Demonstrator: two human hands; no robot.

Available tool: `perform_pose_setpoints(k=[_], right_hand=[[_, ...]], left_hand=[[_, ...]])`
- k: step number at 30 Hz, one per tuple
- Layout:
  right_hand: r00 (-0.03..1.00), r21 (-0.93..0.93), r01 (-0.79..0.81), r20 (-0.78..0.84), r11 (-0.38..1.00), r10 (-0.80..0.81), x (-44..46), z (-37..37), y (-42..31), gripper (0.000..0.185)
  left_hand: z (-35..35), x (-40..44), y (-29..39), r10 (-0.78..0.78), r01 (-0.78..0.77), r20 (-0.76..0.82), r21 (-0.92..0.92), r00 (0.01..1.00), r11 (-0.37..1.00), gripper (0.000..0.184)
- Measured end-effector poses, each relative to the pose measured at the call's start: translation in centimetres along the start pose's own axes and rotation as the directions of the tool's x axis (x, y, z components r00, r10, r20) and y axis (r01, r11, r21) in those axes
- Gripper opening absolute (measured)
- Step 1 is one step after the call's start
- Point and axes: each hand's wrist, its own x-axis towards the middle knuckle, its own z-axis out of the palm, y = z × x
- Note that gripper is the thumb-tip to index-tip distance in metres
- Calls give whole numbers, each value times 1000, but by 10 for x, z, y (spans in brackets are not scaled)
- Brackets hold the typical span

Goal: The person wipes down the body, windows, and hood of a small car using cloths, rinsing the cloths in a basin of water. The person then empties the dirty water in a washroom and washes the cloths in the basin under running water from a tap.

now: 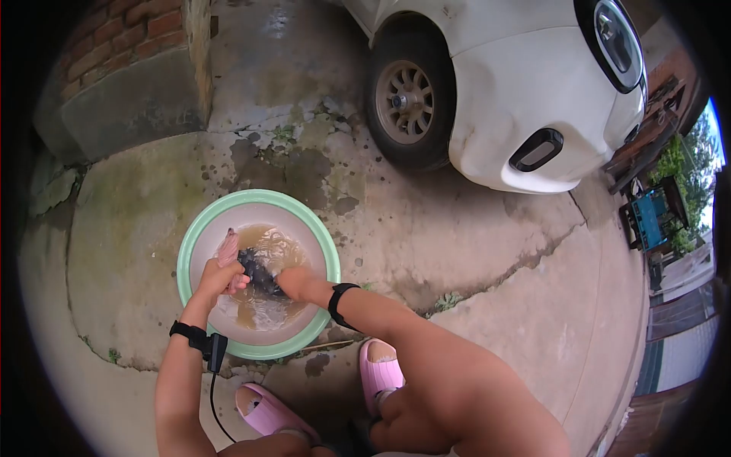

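The left hand is closed around a crumpled, pale-pink cloth, which points away beyond its knuckles. A dark, wet fabric bundle lies between the hands in the round, green-rimmed plastic basin, slanting toward and touching the right hand, whose grip I cannot tell.

Round green-rimmed plastic basin, murky brown water.
Left hand grips pink cloth; right hand touches dark wet cloth.

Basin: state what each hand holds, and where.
Left hand: pink cloth, gripped below its raised end. Right hand: at the dark cloth; its hold cannot be told.
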Motion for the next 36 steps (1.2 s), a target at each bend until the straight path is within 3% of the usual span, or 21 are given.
perform_pose_setpoints(k=[1,3,5,6,8,9,10,11,12,15,17,19,21,23,24,26,27,29,31,34,36], right_hand=[[1000,-9,-3,6,1000,3,3,-2,1,38],[955,332,168,-288,928,-69,4,-17,-4,28],[958,655,226,-285,721,-41,6,-48,-10,27],[963,773,241,-264,586,-48,0,-68,-14,30],[999,987,49,-46,150,-22,-7,-89,-16,38],[999,988,34,-30,152,-26,-8,-93,-12,38],[997,995,45,-50,-87,-53,-10,-95,-8,41],[995,946,47,-74,-320,-70,-11,-96,-5,46],[996,948,28,-54,-318,-74,-12,-97,-4,46],[998,946,-39,52,-322,32,-4,-90,-3,58],[983,870,-181,147,-459,-109,7,-80,0,73],[988,880,-155,134,-449,-79,8,-72,-8,74],[978,797,-188,96,-574,-187,8,-69,-8,72],[973,776,-141,-7,-614,-233,8,-74,-3,69],[965,750,-177,6,-638,-261,12,-80,-1,66],[920,642,-340,76,-687,-384,12,-83,4,48],[926,646,-325,68,-690,-372,9,-80,5,48],[998,829,-7,-24,-560,-49,9,-77,7,33],[998,803,18,-49,-596,-35,19,-79,12,30],[980,804,154,-197,-575,-12,17,-81,2,31],[945,914,284,-215,-289,247,33,-69,7,32]], left_hand=[[1,0,0,2,-2,4,-10,1000,1000,25],[5,0,-7,33,-21,97,-120,995,992,22],[2,3,-13,22,30,198,-259,980,965,21],[0,4,-13,30,85,291,-375,956,923,20],[3,-4,1,127,28,280,-490,951,871,17],[4,-6,9,224,-35,253,-587,941,809,14],[3,-3,13,215,-23,253,-597,943,802,14],[2,2,17,284,-179,141,-503,948,846,12],[2,2,22,361,-321,38,-382,932,867,10],[16,-15,44,427,-392,23,-355,904,849,14],[31,-18,45,428,-390,25,-365,903,845,16],[41,-22,48,545,-508,45,-301,837,807,16],[39,-11,45,602,-581,52,-205,797,787,22],[36,-9,42,659,-648,150,432,737,627,29],[38,-10,41,660,-651,151,426,736,629,29],[43,-16,42,725,-679,270,643,633,354,32],[44,-20,48,730,-689,281,639,623,342,32],[43,-32,64,587,-635,345,658,732,405,28],[41,-36,73,642,-665,332,639,691,386,28],[37,-46,89,619,-565,223,701,753,435,29],[34,-51,93,632,-435,122,822,765,367,28]])
